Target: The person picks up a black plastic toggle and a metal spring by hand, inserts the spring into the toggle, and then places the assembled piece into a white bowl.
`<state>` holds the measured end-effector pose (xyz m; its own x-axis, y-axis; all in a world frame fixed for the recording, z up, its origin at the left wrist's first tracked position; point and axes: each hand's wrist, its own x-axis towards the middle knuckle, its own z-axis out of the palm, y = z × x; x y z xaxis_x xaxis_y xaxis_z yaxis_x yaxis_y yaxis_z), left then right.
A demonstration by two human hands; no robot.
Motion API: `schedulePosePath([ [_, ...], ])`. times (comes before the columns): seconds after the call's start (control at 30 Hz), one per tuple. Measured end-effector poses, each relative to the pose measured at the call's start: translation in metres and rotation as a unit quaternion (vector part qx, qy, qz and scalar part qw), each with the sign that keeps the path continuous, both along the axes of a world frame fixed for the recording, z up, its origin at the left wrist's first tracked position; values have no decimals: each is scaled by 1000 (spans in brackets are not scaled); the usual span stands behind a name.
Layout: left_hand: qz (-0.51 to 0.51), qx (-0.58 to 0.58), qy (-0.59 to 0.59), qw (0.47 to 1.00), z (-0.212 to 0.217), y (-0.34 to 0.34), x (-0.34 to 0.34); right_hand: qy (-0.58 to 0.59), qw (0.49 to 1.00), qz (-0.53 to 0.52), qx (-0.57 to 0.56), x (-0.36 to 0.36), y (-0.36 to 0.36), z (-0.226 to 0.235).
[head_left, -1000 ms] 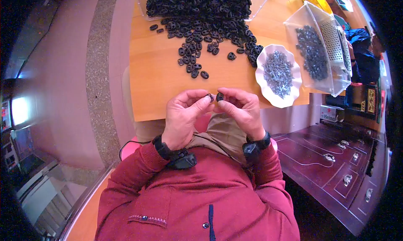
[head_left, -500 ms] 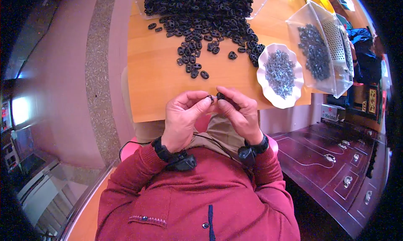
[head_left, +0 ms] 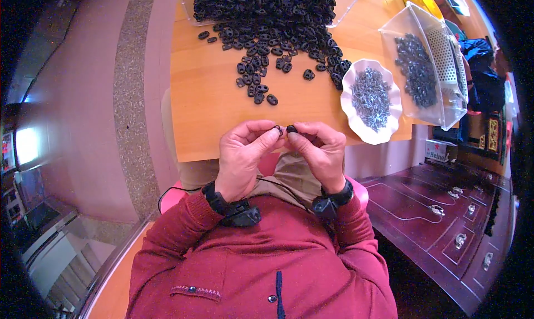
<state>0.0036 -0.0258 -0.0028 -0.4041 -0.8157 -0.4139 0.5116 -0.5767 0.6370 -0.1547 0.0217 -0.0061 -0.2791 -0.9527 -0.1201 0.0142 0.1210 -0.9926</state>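
My left hand (head_left: 247, 152) and my right hand (head_left: 319, 149) meet at the table's near edge, fingertips almost touching. Between the left thumb and forefinger is a small black piece (head_left: 279, 130), mostly covered by the fingers. The right thumb and forefinger pinch another small black piece (head_left: 291, 129) right beside it. Whether the two pieces touch, I cannot tell. Beyond my hands lie many loose black oval two-hole cord locks (head_left: 271, 99), spread out from a large heap (head_left: 264, 8) at the back.
To the right, a white scalloped dish (head_left: 349, 110) holds small shiny metal pieces (head_left: 371, 99). Past it stands a clear plastic bin (head_left: 439, 105) with dark pieces (head_left: 414, 69). A yellow container (head_left: 421, 1) is behind. The wooden table (head_left: 206, 113) ends just before my lap.
My right fingers have shifted slightly, bringing their black piece a little lower and nearer the left one. The left hand stays nearly still.
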Motion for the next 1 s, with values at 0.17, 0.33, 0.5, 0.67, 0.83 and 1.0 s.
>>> schedulePosePath([
  [0.17,4,0,-2,1000,-1,1,0,-9,999,-26,-26,8,0,3],
  [0.33,3,2,4,1000,-2,1,1,150,979,-38,-135,12,-2,-5],
  [0.5,9,2,-1,1000,-4,1,1,176,976,-20,-127,11,-3,-3],
  [0.67,11,2,-1,1000,-3,1,0,148,984,-1,-103,9,-3,-2],
  [0.83,8,-2,6,1000,-2,2,0,148,984,21,-97,7,-3,1],
  [1.0,-1,8,5,1000,1,1,1,152,986,48,-48,2,-2,2],
])
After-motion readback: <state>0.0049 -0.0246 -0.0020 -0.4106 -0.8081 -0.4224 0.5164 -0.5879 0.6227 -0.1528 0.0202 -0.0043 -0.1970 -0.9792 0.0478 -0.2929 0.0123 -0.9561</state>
